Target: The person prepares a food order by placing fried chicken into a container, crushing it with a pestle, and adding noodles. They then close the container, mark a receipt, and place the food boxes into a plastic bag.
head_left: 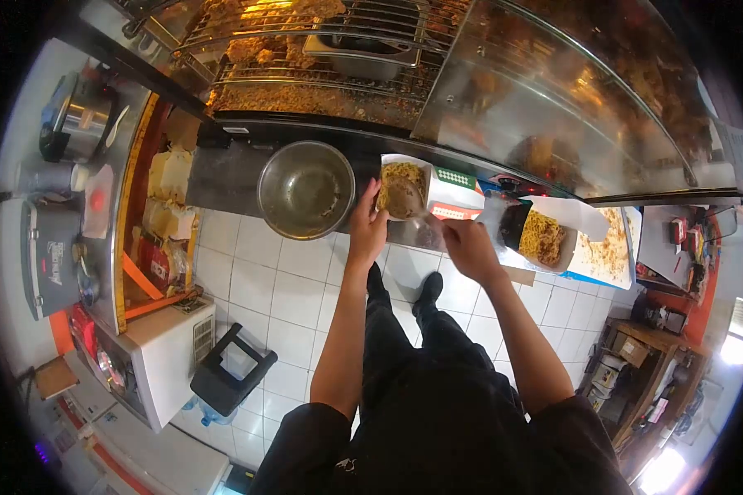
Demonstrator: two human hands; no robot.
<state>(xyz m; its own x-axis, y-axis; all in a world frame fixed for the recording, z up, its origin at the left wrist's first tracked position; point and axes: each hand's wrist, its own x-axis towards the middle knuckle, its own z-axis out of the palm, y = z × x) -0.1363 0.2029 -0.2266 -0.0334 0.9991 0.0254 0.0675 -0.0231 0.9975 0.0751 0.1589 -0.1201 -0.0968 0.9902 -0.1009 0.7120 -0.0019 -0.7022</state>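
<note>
My left hand [367, 224] grips the near left side of a paper takeaway box [418, 160] filled with yellow noodles [390, 171]. My right hand [470, 247] is closed around the handle of a large spoon [403, 196], whose brown-smeared bowl lies over the noodles. Just left of the box, a steel mixing bowl [305, 190] sits on the narrow counter, with some food residue inside. Farther right on the counter stands a second open box [566, 239] of noodles topped with brown bits.
Printed green and red cartons [458, 191] lie right of the first box. A food-smeared tray [607, 252] sits at the counter's right end. Behind the counter rises a glass display case [545, 99] with wire racks of fried food [260, 51]. A black stool [233, 367] stands on the tiled floor.
</note>
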